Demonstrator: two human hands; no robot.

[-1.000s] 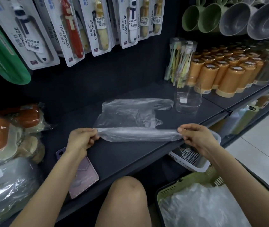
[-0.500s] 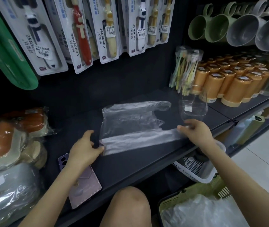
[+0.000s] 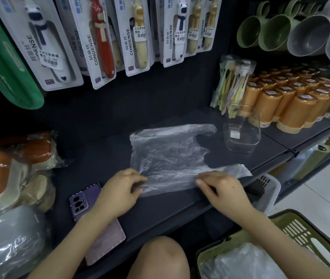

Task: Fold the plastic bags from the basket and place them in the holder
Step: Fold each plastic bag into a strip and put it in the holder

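Dark, matte shop shelf [image 3: 103,158] below hanging toothbrush packs [image 3: 136,33], with rows of orange cups [image 3: 293,105] and stacked mugs [image 3: 309,35] off to the right. Spread flat across the middle of that shelf: one plastic bag [image 3: 168,150], thin, see-through, finely crinkled, catching pale glare. Handle loops pointing right, the far one ending just beside the clear holder [image 3: 240,133], upright and near the bag's right side. Near edge doubled over into a long narrow strip, cloudier than the single layer behind it, right end reaching past the body of the bag.

Left hand [image 3: 120,190] at the strip's left end, grip pinching the folded plastic between thumb and curled fingers. Right hand [image 3: 222,188] partway along the strip, grip likewise closed on the film, fingertips pinching its near edge.

Phone [image 3: 91,200] lying back up, partly under the left forearm, near the shelf's front edge. Green basket [image 3: 301,224] at the lower right, below the shelf, holding more crumpled clear bags [image 3: 240,264]. White basket [image 3: 268,190] just beside the right hand, below the shelf edge.
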